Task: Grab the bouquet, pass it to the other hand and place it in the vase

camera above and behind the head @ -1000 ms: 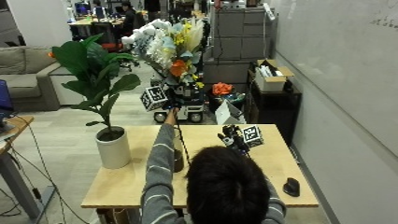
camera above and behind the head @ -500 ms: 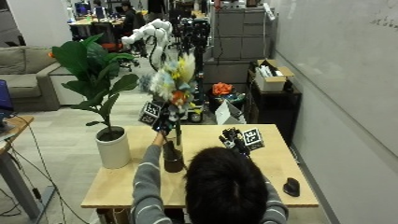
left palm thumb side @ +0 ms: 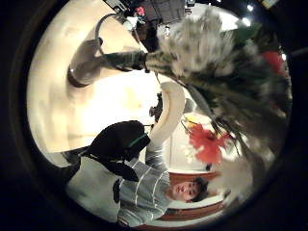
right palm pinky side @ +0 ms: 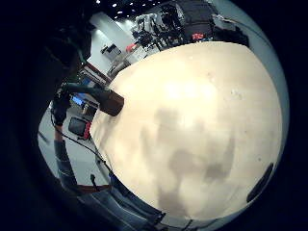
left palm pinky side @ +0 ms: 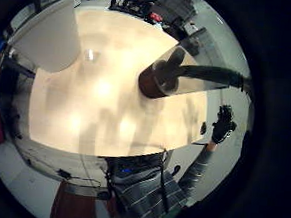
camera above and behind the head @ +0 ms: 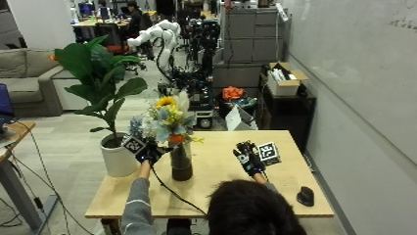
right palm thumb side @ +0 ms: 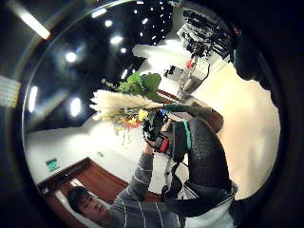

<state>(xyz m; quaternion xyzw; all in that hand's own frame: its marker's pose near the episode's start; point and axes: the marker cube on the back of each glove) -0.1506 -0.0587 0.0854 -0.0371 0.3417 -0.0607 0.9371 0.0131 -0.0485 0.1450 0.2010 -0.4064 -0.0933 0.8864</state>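
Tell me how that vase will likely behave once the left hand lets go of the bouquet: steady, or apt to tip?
Probably tippy: the vase is narrow and tall, and the bouquet spreads wide above its rim, so the weight likely sits high. The flowers lean toward the left hand, so they may flop or turn once released. The table looks smooth, so a nudge might slide the vase.

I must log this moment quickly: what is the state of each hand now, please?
Left hand: grips the bouquet stems, which stand in the vase.
Right hand: open above the table, holds nothing.
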